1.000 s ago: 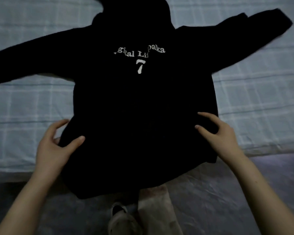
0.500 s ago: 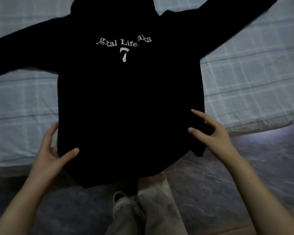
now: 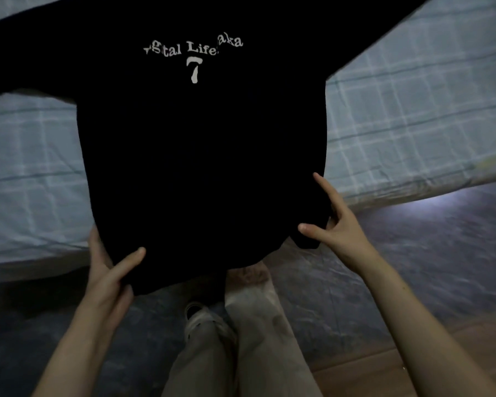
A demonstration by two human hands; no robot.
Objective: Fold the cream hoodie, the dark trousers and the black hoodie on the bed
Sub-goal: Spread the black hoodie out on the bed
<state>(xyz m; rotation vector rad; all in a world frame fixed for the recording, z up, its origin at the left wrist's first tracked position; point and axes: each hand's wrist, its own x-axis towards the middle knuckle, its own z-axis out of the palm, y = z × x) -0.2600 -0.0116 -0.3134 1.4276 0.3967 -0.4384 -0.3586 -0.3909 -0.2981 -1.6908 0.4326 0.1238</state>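
The black hoodie (image 3: pixel 201 156) lies spread on the bed (image 3: pixel 413 104), white lettering and a "7" on its chest, both sleeves stretched out sideways. Its hem hangs over the bed's near edge. My left hand (image 3: pixel 109 273) grips the hem's left corner, thumb on top and fingers underneath. My right hand (image 3: pixel 337 224) holds the hem's right corner, thumb and forefinger spread over the cloth. The hood is cut off at the top of the view. The cream hoodie and dark trousers are out of sight.
The bed wears a pale blue checked sheet, with its near edge (image 3: pixel 398 193) running across the view. Below stand my legs in light trousers (image 3: pixel 241 339) and a shoe (image 3: pixel 195 309) on a dark floor covering (image 3: pixel 413 253). Wooden floor (image 3: pixel 370 376) shows at lower right.
The hoodie's hem has been pulled toward me over the bed edge. Both hands have closed on its lower corners and moved nearer, and the view has shifted down.
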